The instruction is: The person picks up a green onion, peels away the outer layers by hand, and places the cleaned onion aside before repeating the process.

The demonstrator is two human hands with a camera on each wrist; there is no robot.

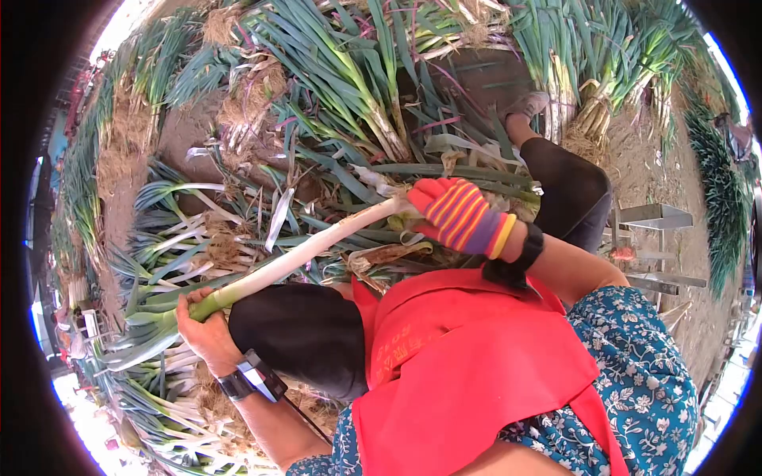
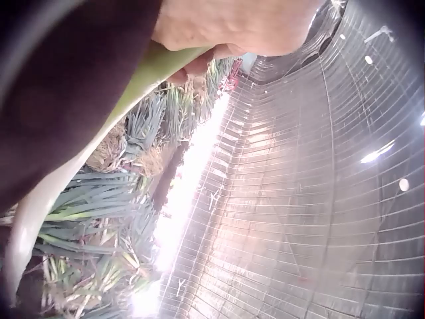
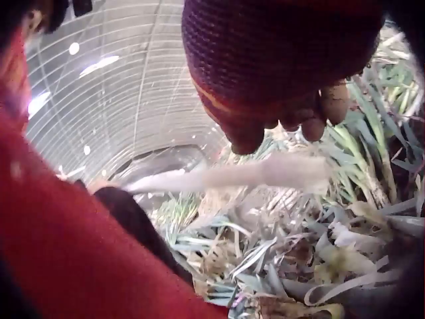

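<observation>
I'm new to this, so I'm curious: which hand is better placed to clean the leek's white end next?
Probably the right hand: it is gloved and already at the leek's white end, while the bare left hand grips the green part, seemingly steadying it.

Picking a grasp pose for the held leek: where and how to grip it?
Probably mid-shaft on the leek, from above, fingers closing across its length. The pale shaft is nearly straight and exposed there; the left hand grips the green part, and the gloved right hand covers the other end.
</observation>
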